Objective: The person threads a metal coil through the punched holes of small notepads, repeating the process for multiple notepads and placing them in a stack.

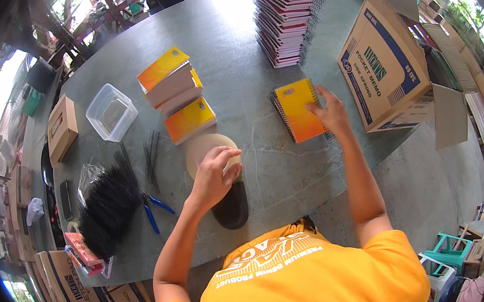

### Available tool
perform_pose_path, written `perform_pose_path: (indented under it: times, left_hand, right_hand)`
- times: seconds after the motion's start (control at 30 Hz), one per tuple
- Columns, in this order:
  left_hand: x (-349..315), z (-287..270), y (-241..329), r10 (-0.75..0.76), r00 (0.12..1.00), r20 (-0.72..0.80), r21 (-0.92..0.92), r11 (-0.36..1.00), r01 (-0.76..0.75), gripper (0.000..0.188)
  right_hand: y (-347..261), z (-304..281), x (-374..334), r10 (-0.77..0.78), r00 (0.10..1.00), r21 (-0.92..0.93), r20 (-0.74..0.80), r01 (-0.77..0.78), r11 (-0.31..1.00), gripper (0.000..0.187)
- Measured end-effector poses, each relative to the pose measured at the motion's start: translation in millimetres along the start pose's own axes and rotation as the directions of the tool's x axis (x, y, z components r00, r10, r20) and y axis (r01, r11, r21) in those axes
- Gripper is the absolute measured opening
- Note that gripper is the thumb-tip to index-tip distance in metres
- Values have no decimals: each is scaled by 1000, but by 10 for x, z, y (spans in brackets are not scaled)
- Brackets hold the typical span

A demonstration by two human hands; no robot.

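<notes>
My right hand (332, 111) grips the right edge of a yellow-orange spiral notebook (296, 113), its thumb on the cover and its fingers along the side. More wire-bound notebooks seem to lie beneath it. My left hand (216, 176) holds nothing; its fingers are bent and the thumb stands apart. Below that hand are a round beige piece (199, 149) and a dark rounded piece (230, 206), both partly covered. Just beyond it, yellow-orange notebooks (190, 121) lie in a leaning pile, with a taller pile of notebooks (169, 76) behind.
A tall stack of red notebooks (284, 22) stands at the back, left of an open cardboard box (384, 71). On the left are a clear plastic tub (111, 113), a small carton (61, 128), black wire spirals (106, 209) and blue-handled pliers (151, 216).
</notes>
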State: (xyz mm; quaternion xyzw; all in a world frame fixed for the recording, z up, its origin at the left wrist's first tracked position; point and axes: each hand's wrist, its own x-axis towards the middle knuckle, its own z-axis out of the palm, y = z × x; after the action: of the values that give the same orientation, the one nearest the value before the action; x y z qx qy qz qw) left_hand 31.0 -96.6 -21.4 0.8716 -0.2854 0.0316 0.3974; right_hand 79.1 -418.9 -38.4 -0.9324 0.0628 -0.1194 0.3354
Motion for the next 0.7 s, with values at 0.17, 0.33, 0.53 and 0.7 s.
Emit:
perform_pose_path:
  times: [0.17, 0.33, 0.53, 0.7]
  left_hand:
    - [-101, 38, -126, -69, 998, 7, -67, 995, 70, 19]
    - [-44, -67, -410, -95, 976, -196, -34, 995, 90, 15]
    - [212, -257, -1125, 186, 943, -275, 585, 811, 11, 26]
    - [78, -309, -1479, 148, 975, -167, 612, 791, -16, 31]
  right_hand:
    - [483, 84, 71, 196, 979, 179, 60, -203, 963, 42]
    - [276, 132, 24, 280, 959, -29, 35, -279, 960, 46]
    - [-1, 148, -18, -221, 905, -480, -364, 21, 877, 56]
    - [-468, 370, -77, -523, 777, -389, -350, 387, 836, 52]
